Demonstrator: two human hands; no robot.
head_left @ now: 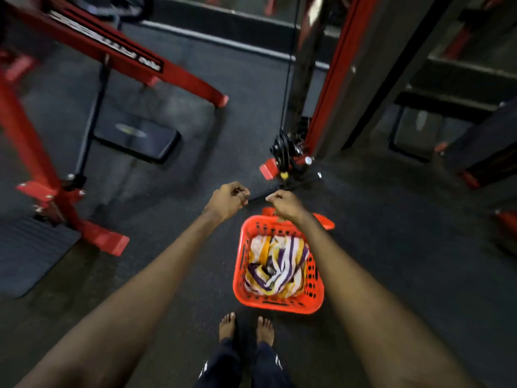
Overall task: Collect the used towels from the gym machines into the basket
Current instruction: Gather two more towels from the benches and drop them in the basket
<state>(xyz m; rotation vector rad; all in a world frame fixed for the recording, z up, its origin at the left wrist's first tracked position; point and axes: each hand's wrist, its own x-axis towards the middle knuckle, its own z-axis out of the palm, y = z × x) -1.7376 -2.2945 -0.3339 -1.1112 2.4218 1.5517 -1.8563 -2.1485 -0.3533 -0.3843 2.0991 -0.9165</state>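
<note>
Both arms are reaching straight out toward 12 o'clock over the floor (pixel 405 247).

- Left grip (pixel 228 198): fingers are curling in toward the palm, and nothing is showing in it. A small glint is showing at the fingers; it's too blurred to tell what it is.
- Right grip (pixel 282 203): fingers are also curling in, with the thumb lying against the forefinger. Nothing is showing in it.
- The two grips are hanging near each other, not touching.

The orange basket (pixel 277 305) is sitting on the floor at about 5 o'clock from frame centre, just ahead of the right foot (pixel 265 330). The right forearm is crossing over its far right corner in this view. A purple, yellow and white striped towel (pixel 275 261) is lying bunched inside it, filling most of the bottom.

Both feet are bare. The left foot (pixel 227 326) is standing at 6 o'clock, just left of the basket's near corner.

A red machine frame (pixel 28 135) is taking up 9 to 11 o'clock, with a black pad (pixel 137 140) beneath it and a ribbed mat (pixel 30 253) at 8 o'clock. A cable machine upright (pixel 333 79) is standing at 1 o'clock, with its pulley (pixel 282 149) low at the base, just beyond the right grip.
</note>
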